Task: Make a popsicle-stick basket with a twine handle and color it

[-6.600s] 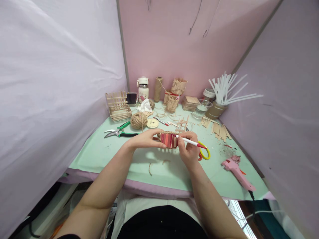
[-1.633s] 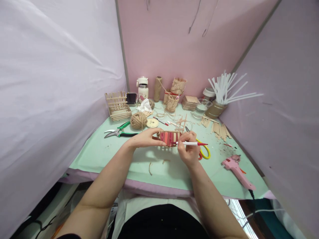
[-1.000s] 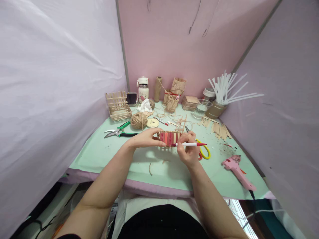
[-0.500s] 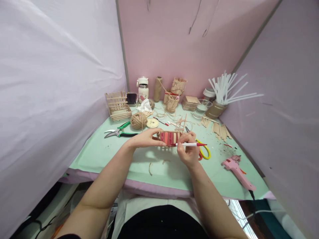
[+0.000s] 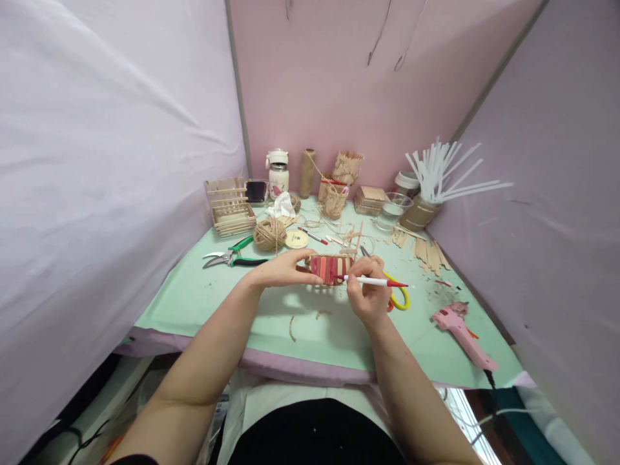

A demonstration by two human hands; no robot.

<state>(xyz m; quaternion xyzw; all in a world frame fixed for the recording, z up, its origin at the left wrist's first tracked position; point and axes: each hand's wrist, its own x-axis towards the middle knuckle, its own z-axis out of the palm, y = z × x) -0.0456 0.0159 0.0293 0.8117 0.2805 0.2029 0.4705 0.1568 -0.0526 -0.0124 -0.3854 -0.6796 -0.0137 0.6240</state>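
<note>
My left hand (image 5: 281, 270) grips the left end of a small box of wooden sticks (image 5: 329, 267), held just above the green mat (image 5: 203, 297). Several of its front slats are coloured red and pink. My right hand (image 5: 368, 294) pinches a white marker with a red cap (image 5: 375, 281), lying almost level, its tip touching the right part of the box's front. Behind the box stands a small frame of thin sticks (image 5: 353, 240).
Pliers with green handles (image 5: 231, 258), a ball of twine (image 5: 270, 234) and a stick crate (image 5: 230, 206) lie at left. Yellow scissors (image 5: 400, 298), a pink glue gun (image 5: 460, 332), loose wooden sticks (image 5: 426, 253) and a jar of white sticks (image 5: 431, 187) are at right.
The marker's tip has shifted slightly right along the box's front, and my right hand has moved a little with it. My left hand and the box stay still.
</note>
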